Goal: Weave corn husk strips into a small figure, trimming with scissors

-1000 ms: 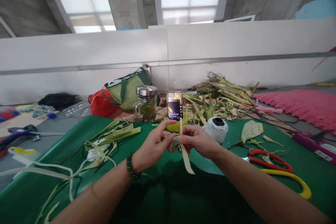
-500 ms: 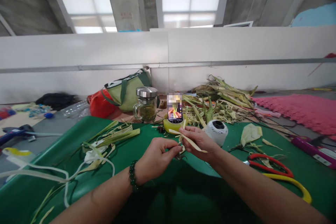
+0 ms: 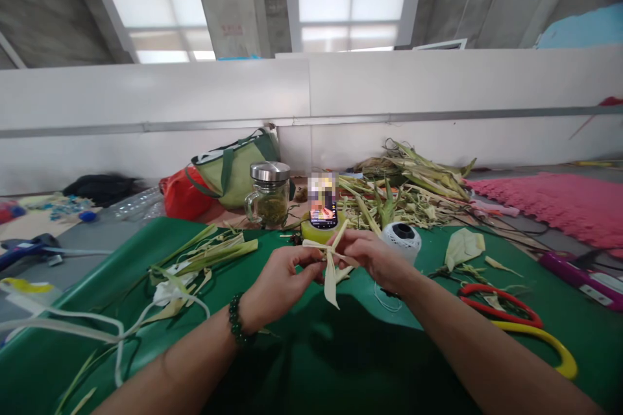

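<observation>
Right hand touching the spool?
Cannot tell. In the head view, the only one, the right hand overlaps the lower left of the spool, so any contact or gap there is hidden.

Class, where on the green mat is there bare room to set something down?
Bare: the smooth dark-green mat between the left forearm and right forearm. Crowded: right, around the red loop handle and yellow loop handle; left, among pale-green leaf strips and white cords.

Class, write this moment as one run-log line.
left hand: pinching crossed husk strips | right hand: holding same strips | phone: upright, screen lit
</observation>
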### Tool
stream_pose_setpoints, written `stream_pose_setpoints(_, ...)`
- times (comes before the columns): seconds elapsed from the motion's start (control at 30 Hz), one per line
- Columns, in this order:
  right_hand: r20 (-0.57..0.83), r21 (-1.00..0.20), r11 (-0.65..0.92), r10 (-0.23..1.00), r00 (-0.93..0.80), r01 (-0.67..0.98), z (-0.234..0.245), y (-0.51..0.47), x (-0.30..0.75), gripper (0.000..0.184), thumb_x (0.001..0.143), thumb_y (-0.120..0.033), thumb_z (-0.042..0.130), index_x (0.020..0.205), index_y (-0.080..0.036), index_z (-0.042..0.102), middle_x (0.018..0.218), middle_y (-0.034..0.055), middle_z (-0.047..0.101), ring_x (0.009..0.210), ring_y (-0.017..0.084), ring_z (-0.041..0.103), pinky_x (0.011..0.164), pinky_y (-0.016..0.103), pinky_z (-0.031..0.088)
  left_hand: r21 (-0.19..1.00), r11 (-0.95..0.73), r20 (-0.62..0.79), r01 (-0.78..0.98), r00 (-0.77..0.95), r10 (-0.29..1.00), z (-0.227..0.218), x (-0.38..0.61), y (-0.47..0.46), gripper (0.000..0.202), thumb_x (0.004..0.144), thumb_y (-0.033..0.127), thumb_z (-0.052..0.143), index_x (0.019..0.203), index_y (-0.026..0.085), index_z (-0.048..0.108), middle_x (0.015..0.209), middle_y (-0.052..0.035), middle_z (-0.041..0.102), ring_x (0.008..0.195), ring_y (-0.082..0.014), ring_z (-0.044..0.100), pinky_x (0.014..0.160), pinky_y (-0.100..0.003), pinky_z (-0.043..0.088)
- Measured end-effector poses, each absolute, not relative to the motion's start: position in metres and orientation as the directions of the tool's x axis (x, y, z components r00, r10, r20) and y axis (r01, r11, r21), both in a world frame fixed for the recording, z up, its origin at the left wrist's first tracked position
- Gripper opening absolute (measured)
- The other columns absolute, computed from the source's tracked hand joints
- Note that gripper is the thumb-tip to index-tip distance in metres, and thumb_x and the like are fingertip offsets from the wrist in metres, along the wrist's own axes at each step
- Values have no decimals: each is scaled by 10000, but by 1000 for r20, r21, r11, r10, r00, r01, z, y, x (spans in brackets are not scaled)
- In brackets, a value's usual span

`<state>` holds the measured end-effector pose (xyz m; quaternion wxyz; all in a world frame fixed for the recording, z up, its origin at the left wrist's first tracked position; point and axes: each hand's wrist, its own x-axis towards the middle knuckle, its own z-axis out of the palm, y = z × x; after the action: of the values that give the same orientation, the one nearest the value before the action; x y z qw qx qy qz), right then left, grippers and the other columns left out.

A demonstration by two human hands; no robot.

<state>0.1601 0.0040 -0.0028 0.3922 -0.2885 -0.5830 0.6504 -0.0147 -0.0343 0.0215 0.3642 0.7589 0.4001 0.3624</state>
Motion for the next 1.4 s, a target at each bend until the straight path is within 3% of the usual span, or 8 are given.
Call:
stream_pose_setpoints(0.13, 86, -995, 34, 772, -630, -94, -4, 4, 161, 326, 560, -129, 709, 875, -168, 632, 758, -4, 643, 702, 146, 597, 640, 256, 460, 829, -404, 240, 386, 407, 881, 21, -17, -33, 188, 770, 209, 559, 730, 146, 731, 710, -34, 721, 665, -169, 641, 626, -244, 518)
stream_pose_setpoints(0.4, 167, -983, 110, 862, -479, -146, -13, -2, 148, 259, 560, -237, 798, 684, -149, 589, 548, -70, 488, 496, 66, 440, 491, 198, 351, 719, -473, 302, 510, 384, 873, 13, -13, -38, 213, 789, 173, 517, 718, 164, 718, 683, -31, 714, 671, -177, 633, 633, -248, 465)
stream_pose_setpoints(0.7, -37, -814, -224, 941, -337, -536, -15, -8, 130, 336, 513, -279, 812, 627, -159, 520, 437, -104, 418, 370, 21, 327, 381, 154, 285, 789, -467, 364, 398, 309, 879, 2, -5, -40, 198, 794, 195, 493, 686, 143, 651, 656, -33, 663, 628, -149, 588, 594, -221, 450)
stream_pose_setpoints(0.87, -113, -771, -327, 915, -387, -547, -11, -1, 136, 304, 516, -285, 785, 603, -160, 522, 426, -87, 448, 355, 32, 363, 354, 154, 293, 827, -444, 332, 344, 339, 880, 0, -6, -34, 304, 830, 340, 513, 641, 128, 622, 627, -37, 624, 621, -150, 545, 603, -239, 431)
stream_pose_setpoints(1.0, -51, -813, -248, 932, -359, -527, -8, 7, 142, 333, 521, -331, 802, 616, -170, 526, 470, -71, 507, 406, 64, 455, 381, 175, 349, 872, -409, 250, 269, 473, 845, 11, -8, -30, 337, 837, 411, 528, 751, 116, 669, 747, -64, 671, 701, -174, 590, 680, -271, 459)
stream_pose_setpoints(1.13, 116, -897, -20, 953, -280, -441, -8, 7, 144, 353, 523, -386, 817, 592, -161, 555, 486, -62, 541, 441, 67, 488, 434, 185, 386, 824, -467, 309, 321, 436, 845, 23, -9, -32, 273, 809, 373, 600, 891, 129, 692, 942, -92, 694, 906, -217, 601, 838, -310, 447)
stream_pose_setpoints(1.27, 276, -946, 211, 923, -269, -246, -5, 0, 146, 286, 576, -377, 795, 575, -160, 609, 476, -37, 577, 427, 87, 508, 432, 208, 400, 814, -461, 340, 353, 353, 871, 23, -12, -37, 342, 836, 422, 554, 843, 106, 685, 815, -88, 692, 753, -191, 599, 679, -274, 465)
stream_pose_setpoints(1.4, 266, -951, 202, 921, -286, -232, -5, -5, 147, 290, 595, -412, 776, 599, -170, 617, 506, -21, 613, 434, 109, 554, 435, 223, 435, 705, -561, 432, 433, 365, 825, 17, -18, -37, 368, 860, 441, 508, 820, 121, 684, 774, -84, 684, 705, -179, 587, 645, -267, 447)
